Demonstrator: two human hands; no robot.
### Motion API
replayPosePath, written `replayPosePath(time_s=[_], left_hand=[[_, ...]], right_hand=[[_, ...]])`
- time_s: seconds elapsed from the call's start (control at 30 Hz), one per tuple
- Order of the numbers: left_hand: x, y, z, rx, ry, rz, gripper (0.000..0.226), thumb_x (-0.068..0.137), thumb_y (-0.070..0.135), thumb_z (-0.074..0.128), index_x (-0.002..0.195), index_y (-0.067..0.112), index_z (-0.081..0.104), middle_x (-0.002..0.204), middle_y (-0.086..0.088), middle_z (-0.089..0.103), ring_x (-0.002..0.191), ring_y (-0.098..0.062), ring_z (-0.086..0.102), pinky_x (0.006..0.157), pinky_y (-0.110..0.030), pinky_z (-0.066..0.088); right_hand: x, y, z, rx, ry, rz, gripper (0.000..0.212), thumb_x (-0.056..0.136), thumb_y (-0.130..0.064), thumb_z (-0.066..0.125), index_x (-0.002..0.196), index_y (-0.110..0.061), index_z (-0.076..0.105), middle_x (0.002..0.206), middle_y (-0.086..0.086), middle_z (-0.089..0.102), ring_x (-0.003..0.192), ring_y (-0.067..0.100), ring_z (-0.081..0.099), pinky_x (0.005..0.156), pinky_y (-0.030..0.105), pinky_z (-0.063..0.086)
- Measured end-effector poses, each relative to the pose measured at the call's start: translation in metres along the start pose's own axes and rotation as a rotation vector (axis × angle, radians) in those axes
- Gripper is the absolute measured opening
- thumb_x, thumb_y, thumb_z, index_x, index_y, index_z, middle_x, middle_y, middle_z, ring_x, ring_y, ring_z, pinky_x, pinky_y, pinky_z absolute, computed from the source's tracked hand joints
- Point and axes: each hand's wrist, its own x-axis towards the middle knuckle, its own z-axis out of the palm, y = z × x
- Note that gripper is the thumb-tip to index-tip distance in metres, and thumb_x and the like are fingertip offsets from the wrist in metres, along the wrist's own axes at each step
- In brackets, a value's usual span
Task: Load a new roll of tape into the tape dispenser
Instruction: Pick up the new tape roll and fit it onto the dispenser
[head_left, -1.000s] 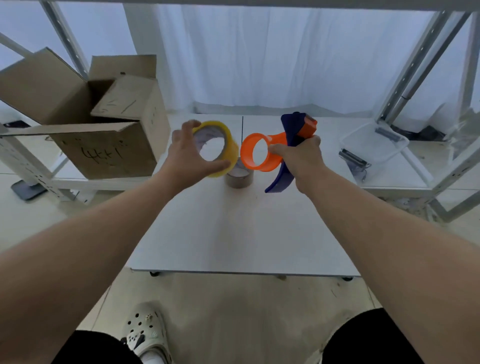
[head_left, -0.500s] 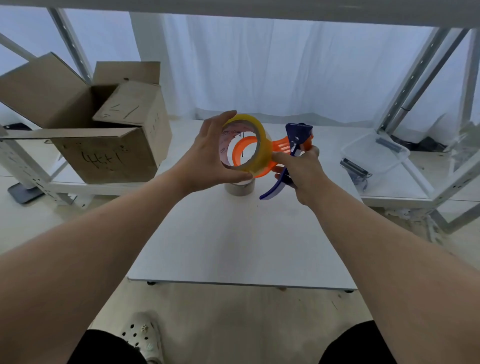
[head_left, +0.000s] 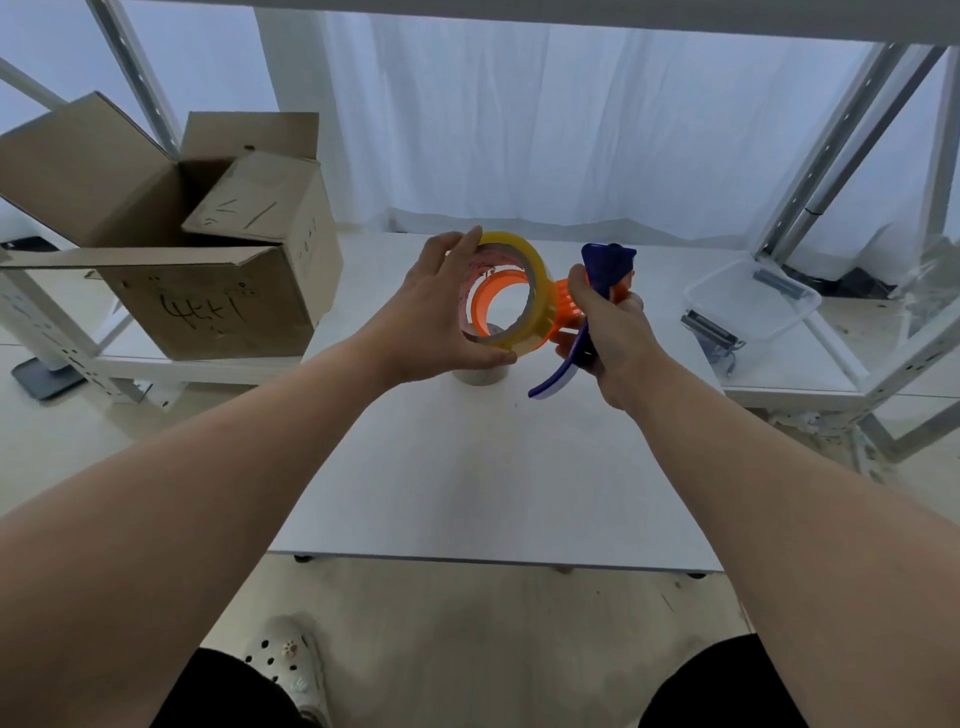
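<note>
You hold one yellow tape roll (head_left: 540, 291) up over the white table (head_left: 467, 467), and it sits around the orange hub (head_left: 501, 299) of the one tape dispenser (head_left: 597, 296); the hub shows through the roll's open centre. How far on the roll is seated I cannot tell. Your left hand (head_left: 436, 317) clasps the roll's rim, fingers over the top and thumb under the bottom edge. Your right hand (head_left: 608, 332) is wrapped around the dispenser's blue handle (head_left: 556, 376), whose tip curves out below your palm, while the blue head sticks up above your fingers.

Directly beneath the roll, one spent cardboard core (head_left: 480, 375) stands on the table, partly hidden by your left hand. To your left, one open cardboard box (head_left: 208, 306) with handwriting on its front rests on a low shelf. To your right, one clear plastic tub (head_left: 753, 301) lies on another shelf, with a small metal part (head_left: 711, 332) just beside it. Near the bottom edge one white clog (head_left: 291, 670) shows on the floor.
</note>
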Motion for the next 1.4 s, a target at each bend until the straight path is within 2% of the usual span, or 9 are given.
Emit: replayPosePath(time_s=[0.27, 0.43, 0.6, 0.7, 0.8, 0.9, 1.1, 1.23, 1.4], left_hand=[[-0.004, 0.006, 0.005, 0.226, -0.098, 0.133, 0.116, 0.059, 0.054, 0.08, 0.147, 0.022, 0.011, 0.153, -0.002, 0.016, 0.139, -0.026, 0.022, 0.11, -0.038, 0.032], [-0.006, 0.006, 0.004, 0.283, -0.038, 0.086, 0.117, 0.059, 0.056, 0.079, 0.147, 0.021, 0.011, 0.153, -0.003, 0.018, 0.138, -0.027, 0.026, 0.105, -0.041, 0.037], [-0.008, 0.008, -0.003, 0.383, 0.016, 0.159, 0.116, 0.062, 0.056, 0.078, 0.148, 0.019, 0.01, 0.154, -0.005, 0.017, 0.139, -0.028, 0.023, 0.109, -0.039, 0.031], [-0.005, 0.013, -0.007, 0.161, -0.029, 0.106, 0.105, 0.071, 0.049, 0.074, 0.149, 0.022, 0.009, 0.154, -0.002, 0.02, 0.139, -0.022, 0.021, 0.109, -0.033, 0.027], [0.001, 0.017, -0.012, -0.238, 0.052, -0.048, 0.068, 0.089, 0.038, 0.058, 0.146, 0.023, 0.025, 0.141, 0.001, 0.044, 0.126, -0.012, 0.042, 0.099, -0.023, 0.034], [0.003, 0.02, -0.013, -0.209, 0.097, -0.091, 0.041, 0.095, 0.033, 0.049, 0.134, 0.019, 0.05, 0.134, 0.0, 0.053, 0.12, -0.013, 0.05, 0.092, -0.019, 0.038], [0.002, 0.027, -0.012, -0.586, -0.161, -0.456, 0.054, 0.095, 0.055, 0.027, 0.125, 0.019, 0.052, 0.125, 0.0, 0.059, 0.109, -0.017, 0.057, 0.098, -0.033, 0.043], [0.004, 0.025, -0.014, -0.743, -0.13, -0.597, 0.027, 0.093, 0.049, 0.044, 0.085, 0.024, 0.053, 0.081, 0.002, 0.065, 0.074, -0.015, 0.064, 0.07, -0.027, 0.052], [0.006, 0.026, -0.014, -0.618, -0.121, -0.536, 0.032, 0.094, 0.048, 0.041, 0.107, 0.02, 0.043, 0.086, 0.004, 0.054, 0.071, -0.013, 0.058, 0.057, -0.021, 0.046]], right_hand=[[-0.003, 0.002, 0.004, 0.048, -0.084, 0.004, 0.058, 0.085, -0.045, 0.061, 0.131, -0.019, 0.038, 0.1, 0.003, 0.062, 0.087, 0.019, 0.064, 0.078, 0.034, 0.056], [-0.006, -0.001, 0.005, 0.02, -0.135, -0.084, 0.064, 0.084, -0.039, 0.065, 0.135, -0.021, 0.031, 0.125, 0.007, 0.06, 0.101, 0.025, 0.064, 0.082, 0.032, 0.055], [-0.005, -0.005, -0.001, -0.01, -0.229, -0.125, 0.071, 0.076, -0.014, 0.075, 0.132, -0.021, 0.032, 0.119, 0.005, 0.059, 0.102, 0.027, 0.064, 0.083, 0.035, 0.057], [-0.003, -0.007, -0.009, 0.044, -0.239, -0.174, 0.074, 0.075, -0.004, 0.073, 0.136, -0.018, 0.033, 0.108, 0.002, 0.061, 0.097, 0.024, 0.065, 0.085, 0.037, 0.056], [-0.003, -0.007, -0.015, 0.05, -0.262, -0.188, 0.075, 0.076, 0.001, 0.071, 0.138, -0.017, 0.032, 0.119, 0.008, 0.057, 0.106, 0.029, 0.061, 0.093, 0.041, 0.053], [-0.002, -0.005, -0.016, 0.013, -0.303, -0.197, 0.072, 0.075, 0.001, 0.071, 0.133, -0.02, 0.034, 0.122, 0.01, 0.057, 0.109, 0.03, 0.06, 0.094, 0.042, 0.052], [-0.004, -0.002, -0.01, -0.105, -0.382, -0.25, 0.068, 0.072, -0.001, 0.075, 0.125, -0.023, 0.039, 0.112, 0.002, 0.061, 0.113, 0.032, 0.059, 0.096, 0.046, 0.051], [-0.002, -0.002, -0.008, -0.086, -0.464, -0.22, 0.068, 0.074, -0.003, 0.074, 0.13, -0.023, 0.039, 0.126, 0.013, 0.059, 0.114, 0.036, 0.059, 0.098, 0.051, 0.049], [-0.009, -0.002, -0.002, -0.193, -0.456, -0.201, 0.105, 0.048, -0.042, 0.09, 0.136, -0.015, 0.039, 0.126, 0.014, 0.06, 0.113, 0.035, 0.06, 0.095, 0.049, 0.051]])
